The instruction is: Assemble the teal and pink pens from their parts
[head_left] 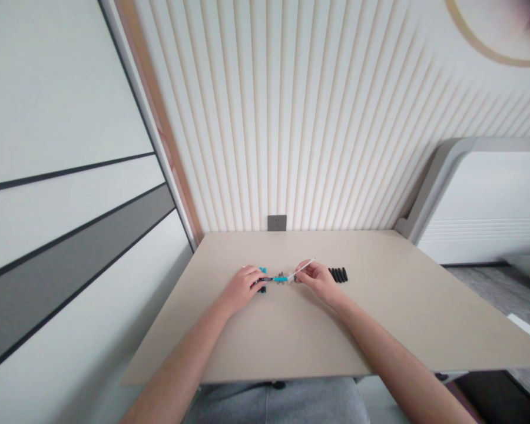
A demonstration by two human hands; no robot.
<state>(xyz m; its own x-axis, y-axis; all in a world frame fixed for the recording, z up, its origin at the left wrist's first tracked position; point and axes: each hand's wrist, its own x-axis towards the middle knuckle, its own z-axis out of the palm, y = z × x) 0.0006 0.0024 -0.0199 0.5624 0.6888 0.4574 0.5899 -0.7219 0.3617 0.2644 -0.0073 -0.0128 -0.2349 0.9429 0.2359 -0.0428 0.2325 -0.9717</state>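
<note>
My left hand (pixel 242 287) is closed around the black end of a black-and-blue pen barrel (pixel 281 279), which points to the right. Between the fingertips of my right hand (pixel 320 281) is a thin white stick (pixel 295 273) that looks like a pen refill, slanted with its lower end close to the barrel's blue end. I cannot tell whether the two touch. Small greyish and clear parts lie on the table around the barrel, too small to name. Blue pieces (pixel 263 270) and a black piece (pixel 262 290) show beside my left fingers, partly hidden.
Several short black tubes (pixel 338 275) lie in a row right of my right hand. The beige table (pixel 287 341) reaches back to a ribbed wall with a dark socket (pixel 277 222). A white cabinet (pixel 92 306) stands at the left, a grey-white headboard (pixel 481 188) at the right.
</note>
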